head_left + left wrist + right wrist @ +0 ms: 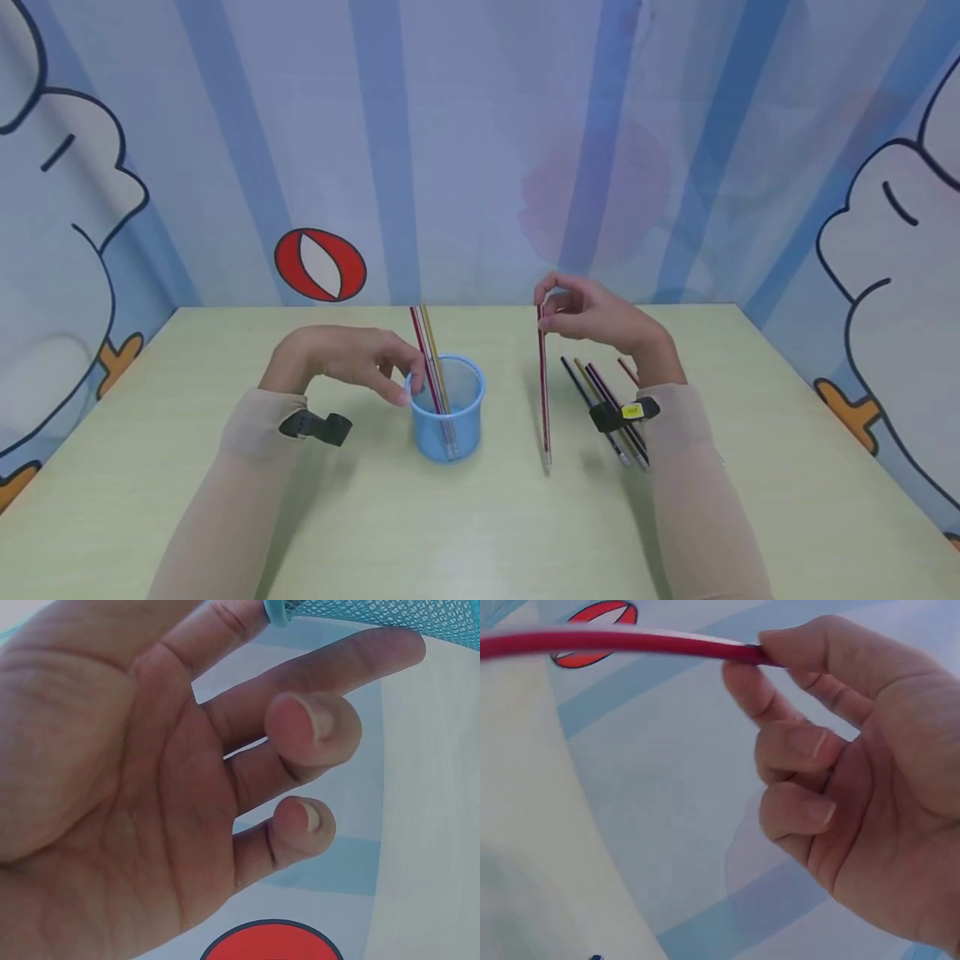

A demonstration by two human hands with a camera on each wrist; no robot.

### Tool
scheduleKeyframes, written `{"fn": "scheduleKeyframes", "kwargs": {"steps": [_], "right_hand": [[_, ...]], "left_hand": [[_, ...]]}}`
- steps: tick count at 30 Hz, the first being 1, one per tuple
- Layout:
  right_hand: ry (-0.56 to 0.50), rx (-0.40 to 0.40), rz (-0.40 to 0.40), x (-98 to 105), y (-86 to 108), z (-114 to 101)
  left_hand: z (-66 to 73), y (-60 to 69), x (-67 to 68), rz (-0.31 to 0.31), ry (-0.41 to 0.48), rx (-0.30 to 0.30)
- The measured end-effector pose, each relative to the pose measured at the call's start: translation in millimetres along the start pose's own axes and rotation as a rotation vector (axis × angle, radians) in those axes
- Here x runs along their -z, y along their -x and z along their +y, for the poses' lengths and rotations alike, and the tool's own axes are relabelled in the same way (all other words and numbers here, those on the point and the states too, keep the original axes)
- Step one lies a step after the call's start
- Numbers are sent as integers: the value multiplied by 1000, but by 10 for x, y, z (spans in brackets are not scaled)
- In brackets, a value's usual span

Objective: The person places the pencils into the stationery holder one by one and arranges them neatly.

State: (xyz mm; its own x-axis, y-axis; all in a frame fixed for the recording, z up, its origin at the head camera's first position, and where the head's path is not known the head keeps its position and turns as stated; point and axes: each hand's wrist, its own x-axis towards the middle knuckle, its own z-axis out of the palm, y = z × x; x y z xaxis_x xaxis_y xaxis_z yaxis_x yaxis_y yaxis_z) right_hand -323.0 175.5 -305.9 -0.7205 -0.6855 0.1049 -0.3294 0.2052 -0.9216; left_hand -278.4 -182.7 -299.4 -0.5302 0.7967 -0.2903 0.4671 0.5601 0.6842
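A blue mesh pencil cup [447, 433] stands on the table, with several pencils [432, 362] leaning in it, red and yellow among them. At its left rim my left hand [352, 358] holds on, a finger over the edge. In the left wrist view, part of the cup [397, 615] shows above the hand [172, 765], two fingers bent. My right hand [592, 315] pinches a red pencil [543, 383] by its upper end between thumb and index finger. The pencil hangs nearly upright, right of the cup. In the right wrist view this pencil [630, 643] extends leftward from the hand [855, 765].
Several more pencils [582, 392], dark, yellow and red, lie on the table [480, 533] near the right wrist, partly hidden by the wrist strap [611, 415] and sleeve. A blue striped backdrop [480, 150] with cartoon prints rises behind the table.
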Motion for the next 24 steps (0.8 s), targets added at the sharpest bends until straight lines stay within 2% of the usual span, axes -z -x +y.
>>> {"fn": "scheduleKeyframes", "kwargs": {"steps": [7,11,17,24], "right_hand": [[-181,235,90,17,31,-118],[-264,321,131,1,28,-142],[-299,342,190,-22,2,-164],[-253,319,186,-96,-61,-148]], "left_hand": [[-5,-5,-9,5,1,-2],[-6,-12,-4,0,5,-11],[0,-12,5,-2,9,-12],[-24,-14,7,-5,8,-20]]}}
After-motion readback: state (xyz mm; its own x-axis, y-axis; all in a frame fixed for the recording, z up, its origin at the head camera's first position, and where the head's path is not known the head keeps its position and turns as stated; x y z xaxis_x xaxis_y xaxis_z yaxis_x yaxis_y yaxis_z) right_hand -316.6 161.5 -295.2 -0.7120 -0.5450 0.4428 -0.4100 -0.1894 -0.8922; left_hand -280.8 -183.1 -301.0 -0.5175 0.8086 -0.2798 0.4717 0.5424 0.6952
